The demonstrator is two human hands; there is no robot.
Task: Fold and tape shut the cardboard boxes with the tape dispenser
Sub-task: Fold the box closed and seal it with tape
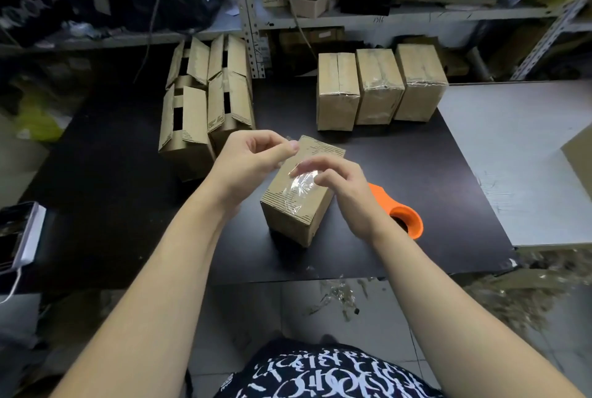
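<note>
Cardboard box sits closed on the black table, a crinkled strip of clear tape over its top. Right hand pinches the strip's near end, left hand its far end. Just right of the box lies the orange tape dispenser. Beyond the box, open boxes stand leftward and three taped boxes rightward.

The black shirt bears white script lettering.

Dim, soft overhead light, tape glare, edges bowed and blurred
</note>
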